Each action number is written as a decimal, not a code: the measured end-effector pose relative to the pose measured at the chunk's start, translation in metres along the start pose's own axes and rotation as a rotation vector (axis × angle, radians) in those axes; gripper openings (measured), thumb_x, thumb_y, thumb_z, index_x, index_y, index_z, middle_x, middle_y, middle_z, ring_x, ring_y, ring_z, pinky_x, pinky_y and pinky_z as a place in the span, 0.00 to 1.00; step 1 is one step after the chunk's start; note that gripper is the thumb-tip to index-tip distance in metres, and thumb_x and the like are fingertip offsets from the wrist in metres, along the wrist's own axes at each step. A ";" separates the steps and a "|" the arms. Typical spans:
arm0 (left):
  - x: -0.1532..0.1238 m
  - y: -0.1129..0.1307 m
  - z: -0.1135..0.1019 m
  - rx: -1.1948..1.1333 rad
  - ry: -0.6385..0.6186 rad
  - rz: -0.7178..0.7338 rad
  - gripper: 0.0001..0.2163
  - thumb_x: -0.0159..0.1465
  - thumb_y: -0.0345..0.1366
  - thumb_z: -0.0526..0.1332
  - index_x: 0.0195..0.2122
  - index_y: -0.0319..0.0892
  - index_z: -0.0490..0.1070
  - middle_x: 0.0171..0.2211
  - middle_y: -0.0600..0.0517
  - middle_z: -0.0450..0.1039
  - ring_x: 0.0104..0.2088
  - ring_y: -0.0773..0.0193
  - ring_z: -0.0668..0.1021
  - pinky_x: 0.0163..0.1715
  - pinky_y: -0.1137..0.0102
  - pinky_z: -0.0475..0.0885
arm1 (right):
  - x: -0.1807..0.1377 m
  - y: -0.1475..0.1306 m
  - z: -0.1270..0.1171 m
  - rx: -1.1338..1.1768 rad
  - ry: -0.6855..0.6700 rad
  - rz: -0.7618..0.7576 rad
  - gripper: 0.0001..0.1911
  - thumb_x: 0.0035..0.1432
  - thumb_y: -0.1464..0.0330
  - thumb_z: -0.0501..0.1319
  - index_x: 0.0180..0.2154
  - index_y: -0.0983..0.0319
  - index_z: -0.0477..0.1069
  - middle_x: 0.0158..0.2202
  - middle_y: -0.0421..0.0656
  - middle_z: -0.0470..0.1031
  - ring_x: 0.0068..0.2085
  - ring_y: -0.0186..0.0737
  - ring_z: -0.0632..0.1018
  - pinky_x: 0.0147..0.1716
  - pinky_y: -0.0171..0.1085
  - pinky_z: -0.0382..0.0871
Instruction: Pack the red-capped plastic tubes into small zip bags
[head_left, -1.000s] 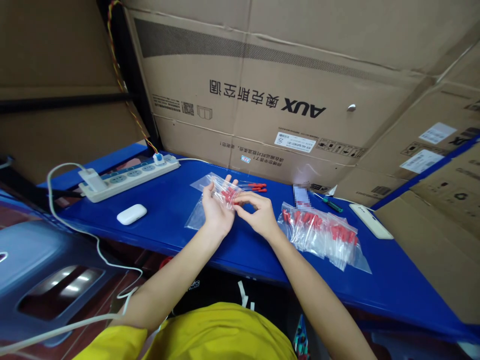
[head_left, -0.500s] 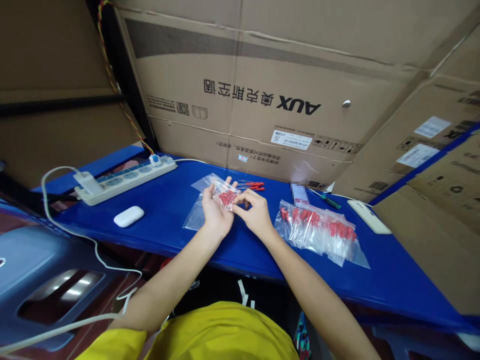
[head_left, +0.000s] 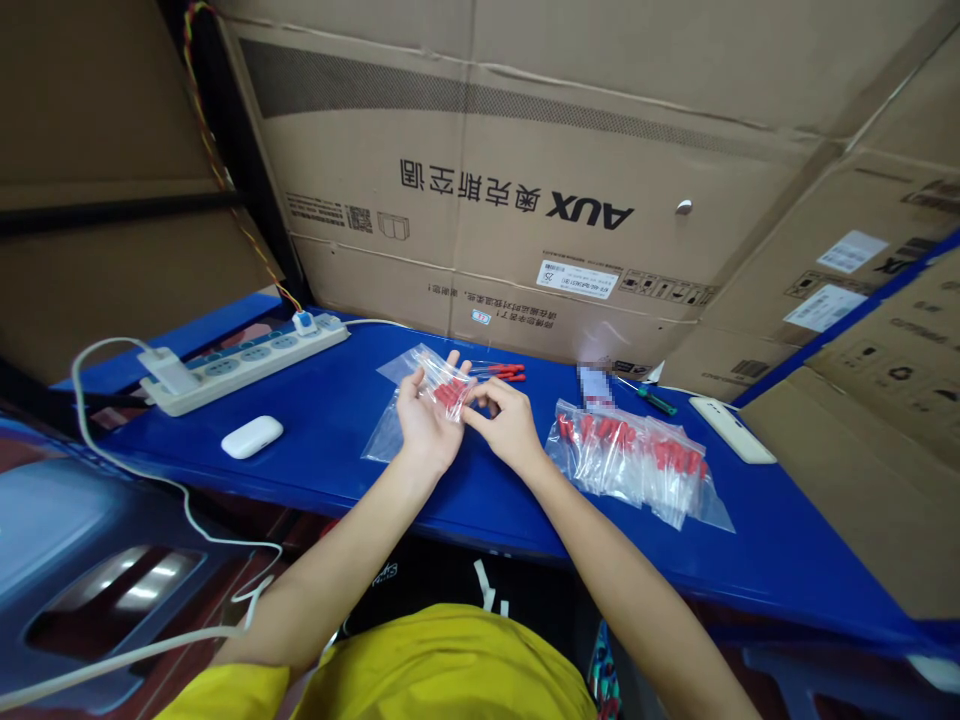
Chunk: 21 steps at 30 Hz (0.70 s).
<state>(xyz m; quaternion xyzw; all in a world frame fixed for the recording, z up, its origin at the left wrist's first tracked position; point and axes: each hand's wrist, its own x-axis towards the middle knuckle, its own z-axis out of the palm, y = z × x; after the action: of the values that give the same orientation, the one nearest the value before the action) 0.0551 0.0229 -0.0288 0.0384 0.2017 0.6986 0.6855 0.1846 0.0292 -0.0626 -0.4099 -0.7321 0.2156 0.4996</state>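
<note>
Fingers of left hand (head_left: 424,425) and right hand (head_left: 508,430) pinch clear bag (head_left: 442,385) of red pieces between them.

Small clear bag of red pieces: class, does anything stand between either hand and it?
Nothing visible does. The left hand holds the small clear bag against its palm, and the right hand pinches it directly. The pile of filled bags lies apart to the right on the blue table.

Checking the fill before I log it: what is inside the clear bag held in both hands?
Small red pieces show through the clear bag, bunched near its middle. The left hand and right hand cover part of it, so the count cannot be told.
</note>
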 end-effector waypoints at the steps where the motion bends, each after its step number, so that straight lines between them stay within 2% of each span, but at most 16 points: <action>1: 0.000 0.000 0.000 -0.001 0.001 -0.001 0.12 0.73 0.38 0.54 0.49 0.44 0.76 0.62 0.42 0.80 0.66 0.46 0.79 0.60 0.53 0.80 | 0.000 0.000 0.000 0.003 0.002 -0.014 0.02 0.58 0.70 0.70 0.36 0.57 0.82 0.30 0.36 0.71 0.29 0.36 0.70 0.33 0.36 0.67; 4: 0.000 0.001 0.002 -0.007 -0.002 0.004 0.11 0.73 0.38 0.53 0.46 0.43 0.75 0.63 0.42 0.79 0.66 0.47 0.79 0.60 0.55 0.80 | -0.002 -0.001 0.001 -0.006 0.001 -0.039 0.04 0.60 0.69 0.68 0.37 0.57 0.82 0.30 0.37 0.71 0.28 0.37 0.70 0.32 0.36 0.67; 8: 0.001 0.003 0.000 -0.013 0.003 -0.002 0.10 0.73 0.38 0.55 0.48 0.45 0.74 0.61 0.43 0.80 0.64 0.48 0.80 0.60 0.55 0.80 | 0.001 0.004 -0.004 -0.051 -0.009 -0.070 0.05 0.65 0.65 0.66 0.37 0.57 0.81 0.30 0.38 0.74 0.29 0.38 0.71 0.33 0.37 0.68; 11: 0.002 0.005 -0.003 -0.031 0.004 -0.005 0.11 0.71 0.37 0.57 0.52 0.46 0.74 0.61 0.44 0.80 0.64 0.48 0.80 0.59 0.55 0.81 | 0.008 0.017 -0.015 -0.184 0.070 -0.050 0.09 0.69 0.66 0.61 0.40 0.57 0.80 0.34 0.41 0.79 0.32 0.41 0.74 0.38 0.39 0.71; 14: 0.002 0.006 -0.004 -0.057 -0.001 -0.002 0.12 0.70 0.37 0.58 0.53 0.47 0.74 0.62 0.44 0.79 0.65 0.47 0.79 0.59 0.55 0.80 | 0.015 0.036 -0.029 -0.457 0.109 0.063 0.16 0.69 0.70 0.57 0.53 0.59 0.78 0.46 0.47 0.82 0.45 0.49 0.79 0.52 0.44 0.72; 17: 0.000 0.006 -0.003 -0.063 -0.011 -0.006 0.13 0.70 0.37 0.58 0.53 0.47 0.73 0.63 0.44 0.79 0.67 0.47 0.78 0.59 0.54 0.80 | 0.019 0.056 -0.037 -0.721 0.021 0.254 0.26 0.69 0.74 0.54 0.66 0.65 0.70 0.60 0.57 0.78 0.58 0.57 0.75 0.60 0.50 0.68; 19: -0.001 0.005 -0.002 -0.060 -0.011 -0.007 0.13 0.70 0.37 0.58 0.53 0.46 0.73 0.64 0.43 0.78 0.67 0.47 0.78 0.60 0.53 0.79 | 0.020 0.066 -0.036 -0.802 -0.048 0.342 0.27 0.70 0.74 0.55 0.68 0.66 0.69 0.64 0.60 0.76 0.61 0.61 0.73 0.60 0.52 0.68; 21: -0.001 0.005 -0.002 -0.060 -0.013 -0.009 0.13 0.70 0.38 0.57 0.53 0.46 0.73 0.64 0.43 0.78 0.68 0.47 0.78 0.60 0.54 0.79 | 0.021 0.072 -0.034 -0.822 -0.079 0.370 0.25 0.71 0.74 0.56 0.66 0.64 0.71 0.64 0.60 0.76 0.61 0.62 0.72 0.59 0.53 0.69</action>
<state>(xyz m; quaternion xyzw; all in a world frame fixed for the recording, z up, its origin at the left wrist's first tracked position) 0.0496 0.0215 -0.0289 0.0213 0.1764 0.7011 0.6906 0.2396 0.0845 -0.0897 -0.6898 -0.6897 0.0084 0.2200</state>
